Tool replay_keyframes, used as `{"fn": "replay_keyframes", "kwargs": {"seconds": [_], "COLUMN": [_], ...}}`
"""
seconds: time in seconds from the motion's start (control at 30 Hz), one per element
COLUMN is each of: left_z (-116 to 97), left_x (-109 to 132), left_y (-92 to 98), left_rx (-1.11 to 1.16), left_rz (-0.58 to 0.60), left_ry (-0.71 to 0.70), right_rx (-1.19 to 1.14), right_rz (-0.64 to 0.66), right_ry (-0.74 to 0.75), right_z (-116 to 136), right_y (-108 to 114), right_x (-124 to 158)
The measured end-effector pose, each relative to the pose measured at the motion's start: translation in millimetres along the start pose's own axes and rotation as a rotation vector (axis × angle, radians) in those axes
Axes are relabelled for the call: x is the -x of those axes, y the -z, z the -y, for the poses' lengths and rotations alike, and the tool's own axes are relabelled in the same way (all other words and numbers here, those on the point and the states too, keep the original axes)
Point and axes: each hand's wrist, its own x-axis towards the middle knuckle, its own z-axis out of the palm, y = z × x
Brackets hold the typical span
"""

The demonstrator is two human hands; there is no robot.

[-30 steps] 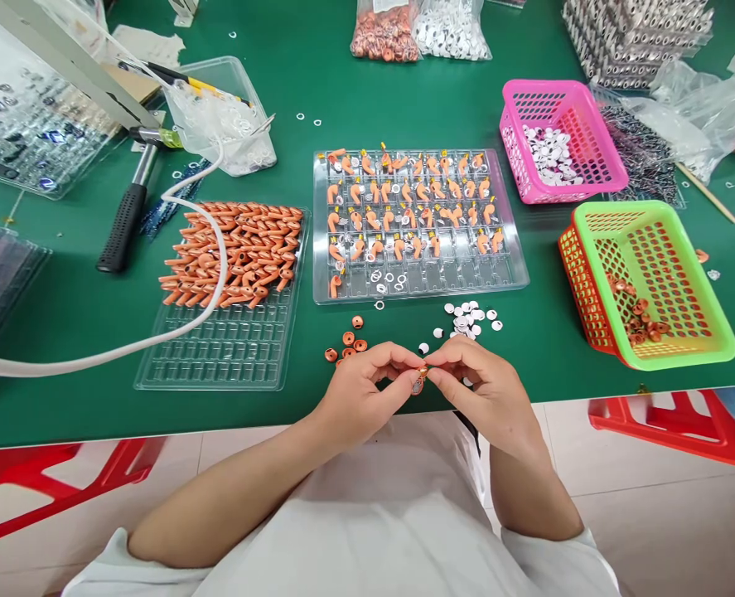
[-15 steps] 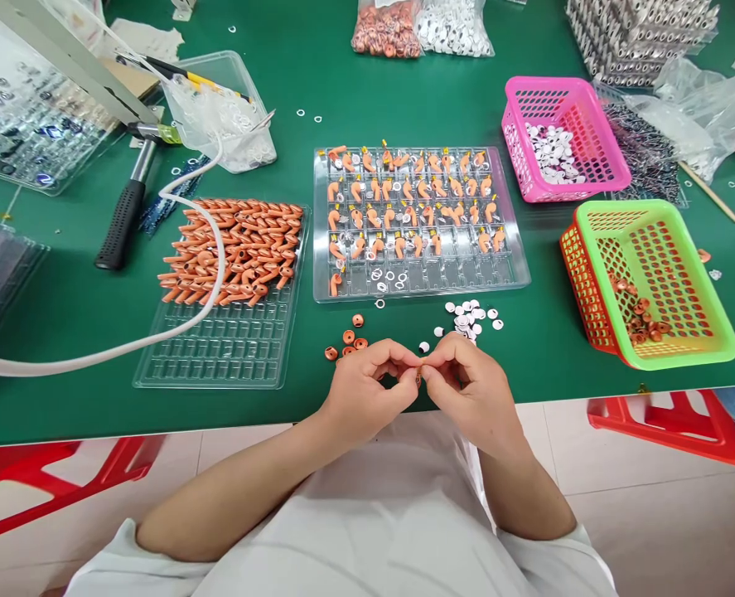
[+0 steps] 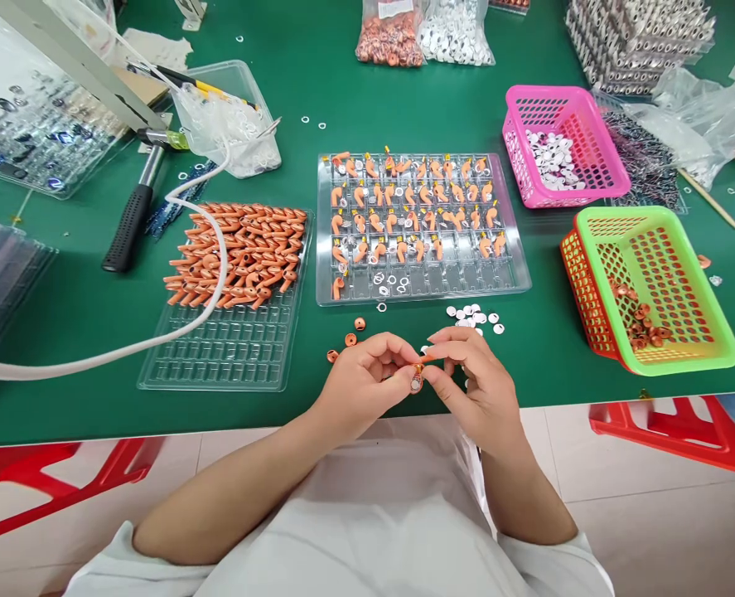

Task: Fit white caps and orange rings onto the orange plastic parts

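– If you start at the left, what is by the left hand (image 3: 367, 380)?
– Loose copper-orange caps (image 3: 350, 340) lie on the green tabletop (image 3: 417, 108), just beyond it; its thumb and fingers pinch a small orange earbud part (image 3: 416, 383).
– Where is that?
– Between both hands, at their fingertips, pale round face showing.
– And the right hand (image 3: 482, 385)?
– Its fingertips meet the part's right side; gripping or touching, I can't tell. White discs (image 3: 466, 317) lie beyond.

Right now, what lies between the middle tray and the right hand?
In the head view, loose white discs lie between the middle tray and the right hand.
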Motion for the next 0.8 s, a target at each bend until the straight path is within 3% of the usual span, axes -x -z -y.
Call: {"fn": "replay_keyframes", "kwargs": {"seconds": [0.17, 0.8], "left_z": [0.2, 2.0], "left_x": [1.0, -0.2], "left_y": [1.4, 2.8], "left_rx": [0.023, -0.056], "left_rz": [0.028, -0.008], "left_ry": [0.024, 0.054], "right_rx": [-0.154, -0.227], "right_rz": [0.116, 0.104], "right_ry": [-0.089, -0.205], "right_z": [-0.7, -4.0], "right_y": [3.3, 1.6], "right_x": [0.9, 2.4]}}
